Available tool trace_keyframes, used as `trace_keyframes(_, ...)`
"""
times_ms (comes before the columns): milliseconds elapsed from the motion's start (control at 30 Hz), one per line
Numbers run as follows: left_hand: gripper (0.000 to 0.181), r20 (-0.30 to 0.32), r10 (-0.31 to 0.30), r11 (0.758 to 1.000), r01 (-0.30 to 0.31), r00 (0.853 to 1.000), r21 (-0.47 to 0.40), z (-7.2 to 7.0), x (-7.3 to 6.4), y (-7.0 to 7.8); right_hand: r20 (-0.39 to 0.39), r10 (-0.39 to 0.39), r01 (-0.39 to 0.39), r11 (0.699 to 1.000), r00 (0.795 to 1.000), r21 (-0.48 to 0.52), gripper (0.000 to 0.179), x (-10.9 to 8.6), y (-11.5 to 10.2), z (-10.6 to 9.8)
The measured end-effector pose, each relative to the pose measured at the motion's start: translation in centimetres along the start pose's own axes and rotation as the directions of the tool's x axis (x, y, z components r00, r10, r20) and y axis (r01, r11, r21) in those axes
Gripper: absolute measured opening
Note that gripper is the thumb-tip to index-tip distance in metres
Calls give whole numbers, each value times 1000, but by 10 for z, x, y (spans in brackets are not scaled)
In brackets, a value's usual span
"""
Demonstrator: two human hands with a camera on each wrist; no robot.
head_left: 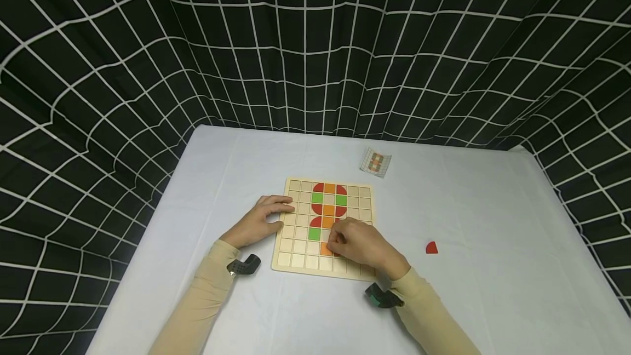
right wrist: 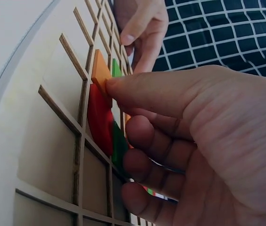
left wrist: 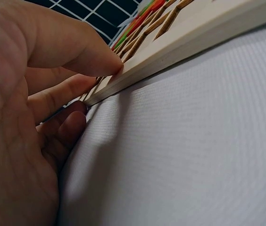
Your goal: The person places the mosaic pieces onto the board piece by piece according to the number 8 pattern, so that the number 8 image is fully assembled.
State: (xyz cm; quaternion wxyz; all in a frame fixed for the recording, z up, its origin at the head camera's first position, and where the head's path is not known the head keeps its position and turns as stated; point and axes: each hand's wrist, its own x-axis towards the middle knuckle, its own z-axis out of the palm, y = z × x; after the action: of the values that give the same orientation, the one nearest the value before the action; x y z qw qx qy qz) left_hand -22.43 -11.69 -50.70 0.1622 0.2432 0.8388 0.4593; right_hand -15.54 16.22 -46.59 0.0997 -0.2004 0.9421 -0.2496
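A wooden grid board (head_left: 291,246) lies on the table with red, orange and green tiles in its middle columns. My left hand (head_left: 257,224) rests at the board's left edge. Its thumb and fingertips touch the rim, and the fingers are loosely extended, as the left wrist view shows. Over the lower middle of the board, my right hand (head_left: 362,242) pinches an orange square tile (right wrist: 101,73) at its cell. The thumb presses on that tile; the index fingertip is hidden behind it. Right beside it sit a red quarter-round tile (right wrist: 100,117) and a green tile (right wrist: 119,146).
A loose red quarter-round tile (head_left: 431,248) lies on the white table (head_left: 483,207) right of the board. Behind the board is a small pattern sheet (head_left: 376,162) with a printed grid design. A dark checked curtain (head_left: 305,59) surrounds the table's back and sides.
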Motion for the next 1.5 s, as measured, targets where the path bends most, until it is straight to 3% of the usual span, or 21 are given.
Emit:
trace_keyframes(300, 41, 6, -4, 1000, 4, 1000, 4, 1, 0, 0, -32, 18, -13, 985, 999, 173, 41, -4, 7, -14)
trace_keyframes(567, 42, 9, 1, 1000, -1, 1000, 0, 1, 0, 0, -138, 34, 7, 957, 990, 289, 26, -14, 14, -41)
trace_keyframes(733, 41, 7, 1, 1000, -2, 1000, 6, 1, 0, -1, -167, 78, -29, 961, 983, 276, 11, -21, 19, -55)
trace_keyframes(967, 41, 4, 3, 1000, -3, 1000, 9, 1, -1, -2, -205, 117, -65, 967, 972, 244, 5, -29, 25, -66)
trace_keyframes(1300, 41, 3, 7, 1000, -7, 1000, 5, 2, 0, -4, -279, 168, -119, 976, 946, 184, 18, -43, 37, -76)
trace_keyframes(1500, 41, 3, 3, 1000, -3, 1000, 2, 2, 0, -3, -284, 223, -166, 963, 933, 211, 22, -59, 46, -83)
